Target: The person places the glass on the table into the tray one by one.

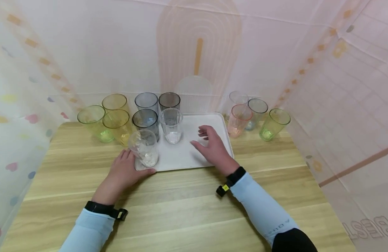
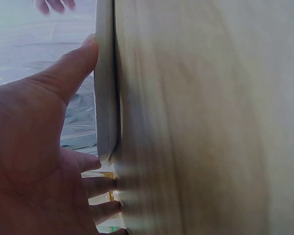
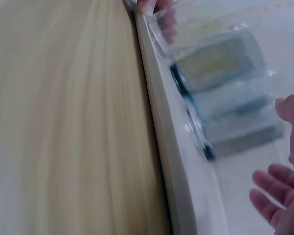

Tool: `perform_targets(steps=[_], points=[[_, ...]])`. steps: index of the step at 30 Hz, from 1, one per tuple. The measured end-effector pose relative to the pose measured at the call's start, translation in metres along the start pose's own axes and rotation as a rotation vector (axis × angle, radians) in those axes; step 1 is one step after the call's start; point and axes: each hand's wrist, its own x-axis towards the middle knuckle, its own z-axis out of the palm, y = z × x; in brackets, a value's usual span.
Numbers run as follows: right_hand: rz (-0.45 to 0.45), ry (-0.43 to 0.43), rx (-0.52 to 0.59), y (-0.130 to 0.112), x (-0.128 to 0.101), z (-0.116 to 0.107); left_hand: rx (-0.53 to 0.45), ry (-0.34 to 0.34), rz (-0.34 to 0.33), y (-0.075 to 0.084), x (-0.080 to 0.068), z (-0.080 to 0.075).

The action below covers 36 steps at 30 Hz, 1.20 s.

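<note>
A white tray (image 1: 178,159) lies on the table and carries several tumblers. My left hand (image 1: 123,171) rests at its near left corner, thumb along the front edge and straight fingers by the left side. Close to those fingers stands a clear tumbler (image 1: 146,154). A second clear tumbler (image 1: 173,135) stands farther back, beside a blue-grey tumbler (image 1: 150,122). Behind them are a pale blue tumbler (image 1: 146,100) and a dark grey tumbler (image 1: 169,100). Over the tray's right part my right hand (image 1: 214,148) hovers with fingers loosely spread and nothing held.
Left of the tray stand two yellow tumblers (image 1: 116,122) and a green tumbler (image 1: 93,120). On its right are a pink tumbler (image 1: 239,120), a bluish tumbler (image 1: 257,108), a clear tumbler (image 1: 237,96) and another green tumbler (image 1: 274,126). Patterned cloth surrounds the wooden table (image 1: 181,210).
</note>
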Motion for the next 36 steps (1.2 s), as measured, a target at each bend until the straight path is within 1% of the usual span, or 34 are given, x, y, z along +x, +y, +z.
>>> perform_targets(steps=[2,4,5,7,10,14,16,19,24,27,29,31,36], points=[[-0.063,0.027,-0.021,0.003,-0.012,-0.017,0.011,-0.002,-0.004,-0.001,-0.001,-0.001],[-0.108,0.068,-0.044,0.008,-0.025,-0.034,0.018,-0.008,-0.004,-0.001,-0.001,-0.003],[-0.122,0.090,-0.055,0.011,-0.031,-0.043,0.019,-0.010,-0.004,-0.002,-0.002,-0.003],[-0.122,0.143,-0.081,0.018,-0.043,-0.058,0.018,-0.011,-0.005,-0.002,-0.002,-0.004],[-0.061,0.227,-0.096,0.030,-0.057,-0.076,0.014,-0.006,-0.002,-0.003,-0.001,-0.006],[0.063,0.320,-0.076,0.046,-0.063,-0.089,0.012,-0.003,0.000,-0.004,-0.002,-0.007],[0.115,0.352,-0.059,0.053,-0.060,-0.092,0.012,-0.002,0.001,-0.005,-0.002,-0.007],[0.173,0.398,-0.014,0.060,-0.048,-0.092,0.013,0.009,0.005,-0.007,-0.002,-0.005],[0.213,0.468,0.091,0.064,-0.019,-0.086,0.003,0.036,0.014,-0.010,-0.002,-0.002],[0.245,0.508,0.131,0.066,-0.008,-0.080,-0.004,0.027,0.012,-0.007,-0.002,-0.002],[0.268,0.539,0.152,0.067,-0.003,-0.077,-0.001,0.010,0.013,-0.004,-0.001,-0.002],[0.279,0.570,0.161,0.068,0.000,-0.075,0.003,0.001,0.013,-0.002,-0.001,-0.002],[0.248,0.621,0.153,0.074,0.007,-0.070,0.002,-0.004,0.011,-0.002,0.002,0.000]])
